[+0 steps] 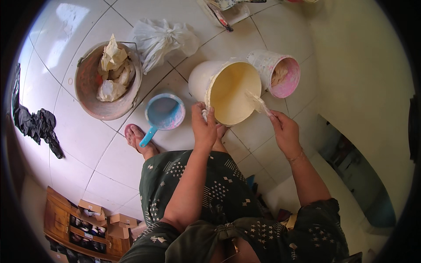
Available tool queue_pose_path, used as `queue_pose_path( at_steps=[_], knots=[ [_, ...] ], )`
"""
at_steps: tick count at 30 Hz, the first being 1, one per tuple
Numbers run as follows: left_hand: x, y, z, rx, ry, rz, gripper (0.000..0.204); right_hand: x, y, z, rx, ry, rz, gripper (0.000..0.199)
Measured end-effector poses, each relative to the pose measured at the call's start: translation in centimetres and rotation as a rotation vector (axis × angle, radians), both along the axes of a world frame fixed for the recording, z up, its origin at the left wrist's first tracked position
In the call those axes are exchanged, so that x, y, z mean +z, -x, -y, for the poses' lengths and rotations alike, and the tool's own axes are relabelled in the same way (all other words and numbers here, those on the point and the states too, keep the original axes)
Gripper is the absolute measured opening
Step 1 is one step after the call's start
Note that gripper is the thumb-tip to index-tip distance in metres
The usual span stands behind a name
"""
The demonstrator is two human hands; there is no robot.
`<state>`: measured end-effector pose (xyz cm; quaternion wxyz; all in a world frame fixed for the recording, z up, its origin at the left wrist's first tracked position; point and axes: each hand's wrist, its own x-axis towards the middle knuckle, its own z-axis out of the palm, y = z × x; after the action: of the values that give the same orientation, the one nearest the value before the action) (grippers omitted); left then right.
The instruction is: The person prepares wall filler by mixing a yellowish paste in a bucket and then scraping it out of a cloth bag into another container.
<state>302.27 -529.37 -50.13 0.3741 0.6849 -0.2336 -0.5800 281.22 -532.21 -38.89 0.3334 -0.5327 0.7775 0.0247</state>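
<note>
A large cream-white bucket (201, 81) is tilted with its mouth toward me, its inside coated in pale yellow. At its near left rim, my left hand (204, 127) is closed on the bucket; a small whitish piece shows by the fingers, too little to name. My right hand (285, 131) grips the handle of a flat-ended tool (259, 104), smeared with cream paint, that reaches inside the bucket's right wall. Whether it is a brush or a scraper cannot be made out. Left of the bucket stands a blue dipper (165, 111) with pinkish-white residue.
Behind the bucket's right side is a smaller pink-lined pail (293, 79). A wide grey-brown bucket (83, 83) holding crumpled wrappings stands left, beside a knotted white plastic bag (164, 41). Black plastic (41, 127) lies far left; a dark glossy panel (355, 171) is at right.
</note>
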Motion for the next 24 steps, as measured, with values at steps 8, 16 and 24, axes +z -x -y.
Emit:
queue_pose_path(
  at_steps=[8, 16, 24],
  knots=[
    [-1.8, -0.9, -0.7, -0.054, -0.023, 0.109, 0.023, -1.6, 4.4, -2.5, -0.367, -0.33, -0.005, 0.025],
    [-3.1, -0.2, -1.3, 0.03, -0.105, 0.005, 0.025, 2.3, 1.5, -1.6, -0.279, -0.055, 0.019, 0.025],
    [-3.3, -1.3, -1.0, 0.067, -0.151, -0.064, 0.025, -2.2, -0.7, -1.1, -0.087, -0.051, -0.199, 0.018]
  ],
)
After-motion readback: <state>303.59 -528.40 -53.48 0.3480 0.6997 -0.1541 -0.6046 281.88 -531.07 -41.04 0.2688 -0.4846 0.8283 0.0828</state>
